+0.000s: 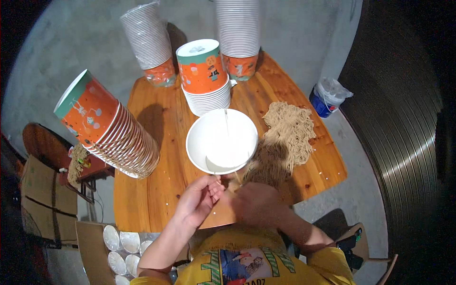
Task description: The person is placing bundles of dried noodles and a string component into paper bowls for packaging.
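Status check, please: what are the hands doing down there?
Left hand and right hand both grip the white paper bowl. Tan dry noodle pile lies beside it. Nothing blocking.

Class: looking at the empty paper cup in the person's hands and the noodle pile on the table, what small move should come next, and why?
Probably reach the right hand to the noodles for a portion: the cup is open and empty, the left hand steadies it, and the pile lies just right of it.

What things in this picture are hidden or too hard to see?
Head view only:
- White paper bowl: its outside is hidden by its own rim.
- Right hand: blurred and shadowed; its fingers' grip is unclear.
- Tall white cup stack: top cut off by the upper edge.
- Silver lids in the cardboard box: partly hidden behind the left forearm.
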{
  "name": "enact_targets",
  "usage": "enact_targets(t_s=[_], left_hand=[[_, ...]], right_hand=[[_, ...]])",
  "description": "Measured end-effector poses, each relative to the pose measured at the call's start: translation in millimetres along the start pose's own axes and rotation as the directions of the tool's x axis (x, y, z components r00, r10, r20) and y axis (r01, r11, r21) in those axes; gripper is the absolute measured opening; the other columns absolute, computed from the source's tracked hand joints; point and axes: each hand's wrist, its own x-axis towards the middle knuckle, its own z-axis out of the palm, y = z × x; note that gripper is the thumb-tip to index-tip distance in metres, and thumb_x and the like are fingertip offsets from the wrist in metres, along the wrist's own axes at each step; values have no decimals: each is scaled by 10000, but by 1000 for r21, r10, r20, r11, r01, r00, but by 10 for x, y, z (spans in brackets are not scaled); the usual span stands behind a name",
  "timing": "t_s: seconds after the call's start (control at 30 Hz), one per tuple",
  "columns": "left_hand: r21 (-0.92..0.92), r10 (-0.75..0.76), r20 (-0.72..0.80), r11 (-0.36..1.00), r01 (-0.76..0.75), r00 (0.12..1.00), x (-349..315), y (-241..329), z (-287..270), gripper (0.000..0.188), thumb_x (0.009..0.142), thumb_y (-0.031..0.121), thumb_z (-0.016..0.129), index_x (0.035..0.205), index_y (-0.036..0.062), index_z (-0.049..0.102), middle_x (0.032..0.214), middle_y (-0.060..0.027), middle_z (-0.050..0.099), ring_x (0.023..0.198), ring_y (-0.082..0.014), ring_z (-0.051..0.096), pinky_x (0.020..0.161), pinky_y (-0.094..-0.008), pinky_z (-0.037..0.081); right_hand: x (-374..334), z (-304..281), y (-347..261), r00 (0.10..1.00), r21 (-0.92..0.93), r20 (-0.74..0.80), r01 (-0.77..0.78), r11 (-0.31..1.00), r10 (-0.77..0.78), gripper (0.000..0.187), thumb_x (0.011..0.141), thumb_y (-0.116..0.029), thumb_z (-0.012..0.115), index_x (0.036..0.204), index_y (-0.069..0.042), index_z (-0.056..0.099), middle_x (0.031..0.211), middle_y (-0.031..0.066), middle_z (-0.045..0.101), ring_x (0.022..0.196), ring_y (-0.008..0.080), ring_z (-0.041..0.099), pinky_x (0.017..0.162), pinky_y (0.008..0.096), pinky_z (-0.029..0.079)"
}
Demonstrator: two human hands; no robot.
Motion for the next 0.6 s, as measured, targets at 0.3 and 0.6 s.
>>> enact_targets(t_s=[0.3, 0.6], left_hand=[[123, 156, -27, 981, -152, 987, -93, 63, -46, 154, 880, 112, 569, 967, -15, 569, 882, -90, 614, 818, -179, 609, 758, -274, 509], [518, 863, 498, -216, -828, 87, -1050, 878, -115, 401, 836, 152, 558, 1187, -16, 463, 1154, -114, 474, 1105, -215, 457, 979, -343, 344]], right_hand=[[207, -214, 502, 975, -117, 7, -221, 968, 223, 207, 793, -175, 631, 987, -106, 611, 819, 108, 608, 786, 268, 607, 657, 384, 510], [1046, -704, 724, 789, 811, 326, -516, 274, 521, 113, 866, -132, 576, 948, -60, 603, 765, -38, 581, 615, 74, 519, 530, 185, 403]])
